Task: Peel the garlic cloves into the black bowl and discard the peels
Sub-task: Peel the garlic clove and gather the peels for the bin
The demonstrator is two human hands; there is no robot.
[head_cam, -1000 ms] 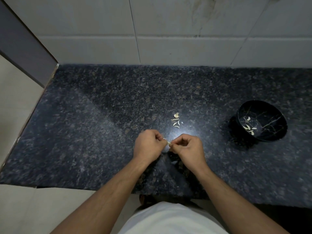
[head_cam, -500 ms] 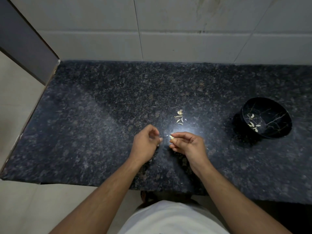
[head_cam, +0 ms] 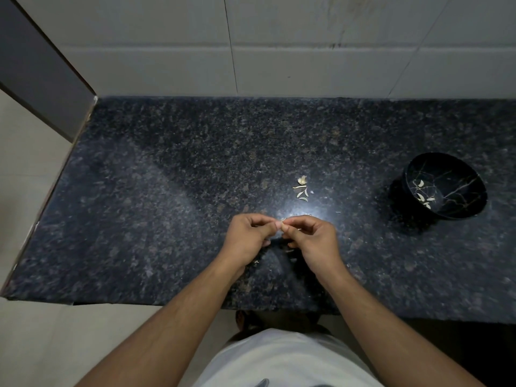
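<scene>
Both hands pinching one garlic clove (head_cam: 282, 221) above the front-middle of the counter (head_cam: 167, 208).

Left hand (head_cam: 247, 238) and right hand (head_cam: 312, 240) are meeting fingertip to fingertip, curled closed on the clove. Peels (head_cam: 302, 189) are lying just behind the hands. Black bowl (head_cam: 458, 174) is sitting toward the right edge, holding peeled cloves (head_cam: 424, 195).

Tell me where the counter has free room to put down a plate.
The widest bare patch lies left of the hands, toward the counter's left edge. The back strip along the tiled wall is bare too. Peel scraps lie ahead of the hands; the black bowl sits at right.
</scene>
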